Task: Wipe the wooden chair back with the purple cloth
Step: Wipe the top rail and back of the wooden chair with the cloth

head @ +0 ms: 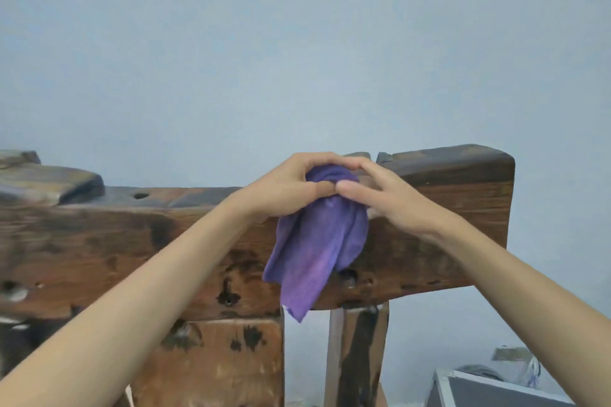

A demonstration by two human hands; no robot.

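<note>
Your left hand (284, 188) and right hand (383, 195) meet at the top edge of the wooden chair back (429, 218), thumbs touching tip to tip, and the fingers (317, 160) of both curl round the bunched top of the purple cloth (317, 248) — clamped on it from either side. Below your fingers the rest of the cloth hangs loose down the front of the dark, stained rail, its lowest corner past the rail's bottom edge. Behind your fingers rises a pale blue wall (297, 43); a grey box (496, 393) sits low, right of your right forearm.
</note>
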